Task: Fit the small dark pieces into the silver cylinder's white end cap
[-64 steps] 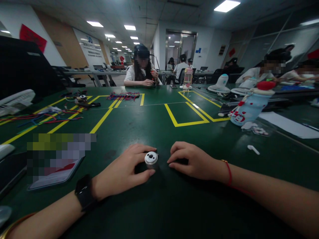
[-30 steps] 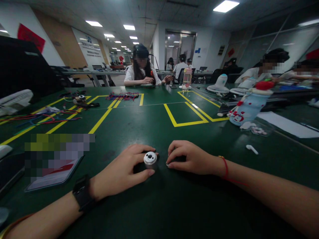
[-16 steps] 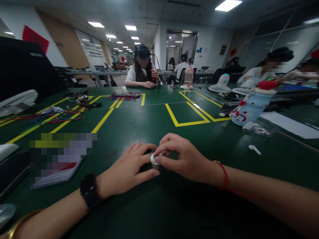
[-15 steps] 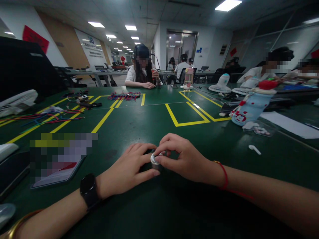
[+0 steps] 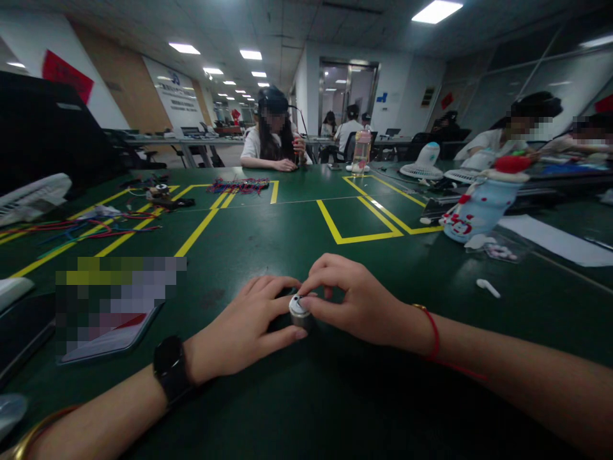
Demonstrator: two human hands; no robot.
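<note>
A small silver metal cylinder with a white top (image 5: 300, 313) stands upright on the green table in front of me. Its white top shows a dark dot. My left hand (image 5: 249, 322) lies low around the cylinder's left side, thumb in front and forefinger behind, bracing it. From the right, my right hand (image 5: 349, 297) bends over it, with thumb and forefinger pinched together at the white top. Those fingertips cover the right part of the top, so anything tiny between them is hidden.
Left are a clear plastic sleeve (image 5: 110, 329), loose coloured wires (image 5: 110, 223) and a white fan (image 5: 36, 198). Right are a white earphone (image 5: 488, 287), a blue bottle (image 5: 483, 207) and paper (image 5: 558, 239). A bundle of wires (image 5: 239, 185) lies ahead. A co-worker (image 5: 272, 137) sits opposite.
My right thumb and forefinger have shifted slightly up and right on the cylinder, uncovering more of its white top and the dark dot. My left hand stays in place.
</note>
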